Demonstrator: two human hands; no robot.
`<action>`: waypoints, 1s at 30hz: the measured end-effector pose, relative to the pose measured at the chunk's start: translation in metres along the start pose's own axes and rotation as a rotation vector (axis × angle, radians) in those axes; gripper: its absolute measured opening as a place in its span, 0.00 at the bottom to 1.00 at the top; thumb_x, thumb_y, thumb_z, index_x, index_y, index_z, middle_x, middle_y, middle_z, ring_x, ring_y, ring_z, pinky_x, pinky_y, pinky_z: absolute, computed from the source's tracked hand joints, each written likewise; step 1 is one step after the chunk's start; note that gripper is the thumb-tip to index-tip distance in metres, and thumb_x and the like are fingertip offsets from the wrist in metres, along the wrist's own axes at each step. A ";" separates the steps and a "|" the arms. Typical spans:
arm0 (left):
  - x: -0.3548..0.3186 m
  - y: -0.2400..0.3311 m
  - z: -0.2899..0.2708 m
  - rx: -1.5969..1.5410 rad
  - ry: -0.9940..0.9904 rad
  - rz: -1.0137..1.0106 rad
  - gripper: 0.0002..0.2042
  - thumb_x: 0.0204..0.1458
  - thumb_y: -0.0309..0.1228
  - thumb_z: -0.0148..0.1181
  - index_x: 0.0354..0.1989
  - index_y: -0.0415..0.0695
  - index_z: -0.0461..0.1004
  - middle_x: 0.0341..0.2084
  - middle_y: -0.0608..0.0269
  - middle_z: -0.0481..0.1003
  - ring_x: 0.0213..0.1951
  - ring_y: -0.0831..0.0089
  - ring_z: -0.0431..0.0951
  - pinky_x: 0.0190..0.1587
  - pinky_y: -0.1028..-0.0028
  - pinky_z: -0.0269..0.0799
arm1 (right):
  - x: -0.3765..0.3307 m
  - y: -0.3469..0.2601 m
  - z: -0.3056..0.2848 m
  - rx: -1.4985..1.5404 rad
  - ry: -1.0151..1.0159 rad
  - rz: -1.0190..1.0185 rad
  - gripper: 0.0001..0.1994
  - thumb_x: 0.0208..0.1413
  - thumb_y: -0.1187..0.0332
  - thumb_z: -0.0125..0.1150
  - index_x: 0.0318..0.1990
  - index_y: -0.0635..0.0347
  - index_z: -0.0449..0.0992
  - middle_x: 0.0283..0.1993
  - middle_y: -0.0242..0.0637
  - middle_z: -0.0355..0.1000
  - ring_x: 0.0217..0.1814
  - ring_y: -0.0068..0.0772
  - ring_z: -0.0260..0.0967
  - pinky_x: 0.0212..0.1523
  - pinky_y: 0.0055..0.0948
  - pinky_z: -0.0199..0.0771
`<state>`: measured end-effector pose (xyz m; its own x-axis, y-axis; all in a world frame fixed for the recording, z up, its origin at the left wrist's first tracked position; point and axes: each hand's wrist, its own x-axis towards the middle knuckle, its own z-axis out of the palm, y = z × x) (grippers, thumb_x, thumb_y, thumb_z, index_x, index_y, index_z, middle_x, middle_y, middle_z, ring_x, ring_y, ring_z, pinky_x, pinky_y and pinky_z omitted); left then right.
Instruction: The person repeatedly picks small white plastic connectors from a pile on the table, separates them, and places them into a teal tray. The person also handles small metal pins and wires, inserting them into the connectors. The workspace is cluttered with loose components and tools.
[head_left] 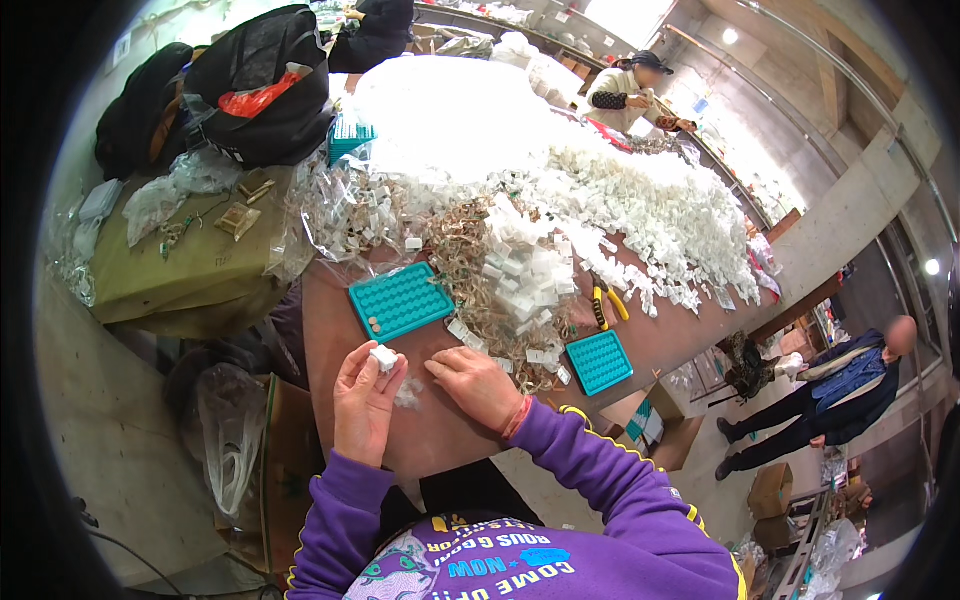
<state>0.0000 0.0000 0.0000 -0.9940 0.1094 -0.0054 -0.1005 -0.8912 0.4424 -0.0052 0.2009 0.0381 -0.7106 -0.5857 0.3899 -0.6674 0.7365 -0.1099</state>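
Note:
My left hand is raised over the near edge of the table, its fingers pinching a small white plastic block. To its right, my right hand is low over the tabletop with its fingers bent together and pointing left; whatever they may hold is hidden. Between the hands, a small patch of whitish bits lies on the brown table. Just beyond them is a teal tray with rows of pockets and a few small round pieces in its near left corner.
Beyond my right hand spreads a heap of white blocks and tangled brownish strips. Yellow-and-black pliers and a second teal tray lie right of it. White pieces cover the far table. Two other people are farther off.

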 end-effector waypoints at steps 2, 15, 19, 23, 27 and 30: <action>-0.002 0.002 0.004 -0.044 -0.036 -0.005 0.15 0.61 0.25 0.55 0.55 0.36 0.69 0.48 0.49 0.74 0.54 0.55 0.74 0.61 0.61 0.71 | 0.001 0.000 -0.001 -0.003 -0.034 -0.004 0.14 0.49 0.72 0.57 0.45 0.62 0.77 0.46 0.39 0.74 0.49 0.38 0.72 0.50 0.32 0.74; -0.006 0.004 0.014 0.047 0.014 -0.047 0.14 0.60 0.26 0.56 0.53 0.36 0.69 0.43 0.52 0.75 0.47 0.60 0.77 0.58 0.60 0.72 | 0.007 0.001 0.003 -0.092 -0.018 -0.035 0.03 0.48 0.70 0.56 0.31 0.55 0.71 0.31 0.33 0.70 0.36 0.33 0.73 0.35 0.31 0.75; -0.005 0.005 0.014 0.037 -0.035 -0.106 0.14 0.61 0.27 0.55 0.53 0.36 0.69 0.43 0.51 0.75 0.46 0.60 0.77 0.57 0.60 0.73 | 0.010 0.003 0.002 -0.099 -0.027 -0.031 0.04 0.48 0.70 0.57 0.32 0.54 0.71 0.30 0.32 0.69 0.34 0.33 0.73 0.34 0.31 0.75; -0.004 0.005 0.014 -0.012 -0.071 -0.127 0.15 0.61 0.28 0.55 0.54 0.36 0.68 0.43 0.51 0.75 0.46 0.60 0.77 0.56 0.60 0.74 | 0.012 0.002 -0.001 -0.069 -0.036 -0.012 0.06 0.49 0.70 0.56 0.35 0.55 0.73 0.31 0.33 0.70 0.35 0.34 0.74 0.34 0.32 0.75; -0.005 0.006 0.017 0.013 -0.035 -0.125 0.15 0.61 0.28 0.55 0.53 0.35 0.68 0.42 0.51 0.76 0.46 0.57 0.78 0.53 0.63 0.75 | 0.013 0.005 -0.008 0.055 -0.035 0.054 0.11 0.51 0.71 0.55 0.43 0.55 0.75 0.34 0.36 0.73 0.38 0.39 0.75 0.37 0.34 0.76; 0.000 0.003 0.017 0.015 -0.023 -0.122 0.15 0.61 0.28 0.55 0.53 0.35 0.68 0.42 0.52 0.75 0.46 0.58 0.79 0.52 0.65 0.75 | 0.015 0.017 -0.007 0.186 0.052 0.062 0.12 0.50 0.74 0.56 0.43 0.56 0.76 0.36 0.40 0.76 0.38 0.44 0.76 0.38 0.36 0.78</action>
<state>0.0004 0.0045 0.0169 -0.9731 0.2271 -0.0392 -0.2199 -0.8638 0.4533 -0.0255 0.2073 0.0487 -0.7421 -0.5198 0.4231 -0.6561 0.6925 -0.3000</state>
